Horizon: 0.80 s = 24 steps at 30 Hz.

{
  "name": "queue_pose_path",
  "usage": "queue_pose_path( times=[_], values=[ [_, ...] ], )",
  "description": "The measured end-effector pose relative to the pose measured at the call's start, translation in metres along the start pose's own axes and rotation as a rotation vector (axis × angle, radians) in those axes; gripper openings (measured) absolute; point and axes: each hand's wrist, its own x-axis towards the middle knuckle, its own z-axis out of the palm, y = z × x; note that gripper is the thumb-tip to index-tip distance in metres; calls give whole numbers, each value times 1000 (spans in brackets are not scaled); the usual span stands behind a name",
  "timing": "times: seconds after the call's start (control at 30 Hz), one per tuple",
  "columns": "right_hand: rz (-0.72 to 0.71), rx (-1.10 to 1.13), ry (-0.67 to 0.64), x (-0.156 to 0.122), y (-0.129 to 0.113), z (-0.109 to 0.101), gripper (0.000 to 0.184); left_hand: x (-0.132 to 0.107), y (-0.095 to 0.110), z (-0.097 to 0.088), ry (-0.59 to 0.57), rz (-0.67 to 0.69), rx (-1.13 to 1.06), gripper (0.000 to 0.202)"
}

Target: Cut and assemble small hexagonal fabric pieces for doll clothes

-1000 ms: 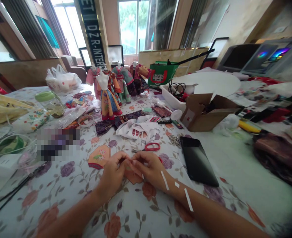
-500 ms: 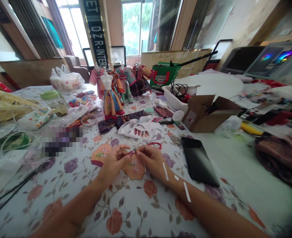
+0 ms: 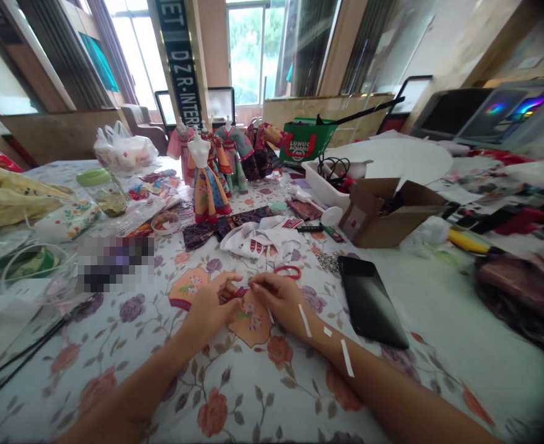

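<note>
My left hand [image 3: 210,308] and my right hand [image 3: 279,297] meet over a small orange fabric piece [image 3: 252,320] with a flower print, lying on the floral tablecloth [image 3: 235,388]. Both hands pinch its upper edge with thumb and fingers, close together. A second orange piece [image 3: 186,288] lies just left of my left hand. Red-handled scissors [image 3: 287,271] rest just beyond my right hand. White tape strips [image 3: 346,357] stick to my right forearm.
A black tablet [image 3: 369,300] lies right of my right hand. Farther back are white printed cloth [image 3: 253,237], small dressed mannequins [image 3: 207,179], an open cardboard box [image 3: 383,209], a white bin with cables [image 3: 327,182], a green basket [image 3: 306,140] and a jar [image 3: 103,191].
The orange piece, mostly hidden under my hands before, now shows flat below my fingers. Both hands shifted slightly away from me and their pinch moved to its top edge.
</note>
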Motion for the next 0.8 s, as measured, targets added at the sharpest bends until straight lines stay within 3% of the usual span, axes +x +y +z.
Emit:
queue_pose_path(
  times=[0.17, 0.23, 0.4, 0.5, 0.57, 0.8],
  values=[
    [-4, 77, -17, -2, 4, 4, 13, -1, 1, 1, -14, -4, 56, 36],
    [-6, 94, -5, -1, 4, 5, 15, -2, 1, 1, 8, 51, 124, 35],
    [-12, 97, 59, 6, 6, 9, 22, -9, 11, 7, 331, 447, 441, 11],
    [-3, 77, 63, 8, 6, 11, 22, -15, 20, 14, 279, 639, 433, 5],
    [-6, 66, 48, 6, 5, 10, 23, -19, 26, 20, 225, 697, 397, 7],
    [-96, 19, -28, -2, -3, 2, 37, -36, 46, 38, 86, 571, 396, 9]
  ],
)
